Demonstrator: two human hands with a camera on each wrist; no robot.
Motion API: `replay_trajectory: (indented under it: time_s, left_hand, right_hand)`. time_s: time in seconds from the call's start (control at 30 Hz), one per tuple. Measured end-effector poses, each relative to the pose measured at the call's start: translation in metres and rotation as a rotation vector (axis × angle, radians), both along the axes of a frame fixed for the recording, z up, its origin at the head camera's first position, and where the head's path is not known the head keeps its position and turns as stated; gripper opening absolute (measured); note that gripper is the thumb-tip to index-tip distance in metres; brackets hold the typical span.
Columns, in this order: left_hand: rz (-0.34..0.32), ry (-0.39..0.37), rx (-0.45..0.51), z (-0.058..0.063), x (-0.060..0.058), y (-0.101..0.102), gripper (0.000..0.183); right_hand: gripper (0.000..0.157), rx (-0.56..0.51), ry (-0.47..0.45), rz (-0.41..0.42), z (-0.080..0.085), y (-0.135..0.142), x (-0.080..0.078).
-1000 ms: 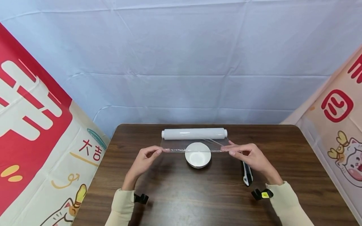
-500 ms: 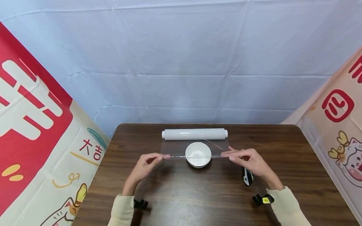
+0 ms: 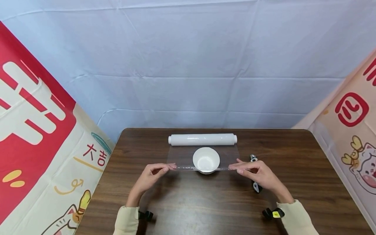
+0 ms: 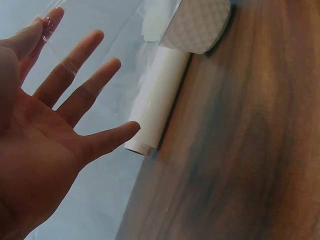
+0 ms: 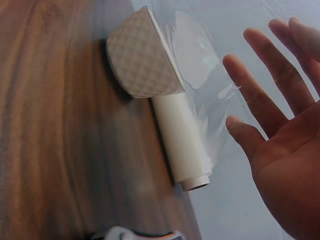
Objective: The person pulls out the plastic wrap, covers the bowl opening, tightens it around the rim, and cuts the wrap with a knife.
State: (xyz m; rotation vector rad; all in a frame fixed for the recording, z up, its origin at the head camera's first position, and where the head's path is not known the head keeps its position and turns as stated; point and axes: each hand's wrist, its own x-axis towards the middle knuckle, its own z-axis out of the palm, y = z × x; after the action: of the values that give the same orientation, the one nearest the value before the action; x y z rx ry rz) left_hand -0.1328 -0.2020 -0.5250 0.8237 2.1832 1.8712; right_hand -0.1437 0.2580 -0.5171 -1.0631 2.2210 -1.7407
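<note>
A clear sheet of cling film (image 3: 180, 156) runs from a white roll (image 3: 202, 139) at the back toward me, stretched over a white bowl (image 3: 206, 158). My left hand (image 3: 151, 176) pinches the film's left front corner between thumb and index finger; in the left wrist view its other fingers are spread (image 4: 82, 95). At the right front corner, my right hand (image 3: 258, 173) pinches the film, its other fingers extended in the right wrist view. The film's front edge crosses the bowl's near rim in the head view. Both wrist views show the bowl's diamond-patterned outside (image 5: 142, 57) below the film.
A utility knife (image 3: 257, 187) lies on the brown wooden table (image 3: 188, 205), partly hidden by my right hand. Behind the table's far edge hangs a pale cloth backdrop (image 3: 188, 81). Printed cloths hang on both sides.
Both hands have drawn the film's front edge toward me, from across the bowl's middle to its near rim, while also lowering in view. The bowl and roll stay in place.
</note>
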Motion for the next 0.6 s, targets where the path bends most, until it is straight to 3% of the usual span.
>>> replay_trajectory:
  time_s: [0.6]
  left_hand:
    - [-0.021,-0.056,-0.077,-0.024,0.007,-0.002,0.026]
  right_hand:
    - [0.026,0.016,-0.016,-0.018,-0.023,0.002,0.008]
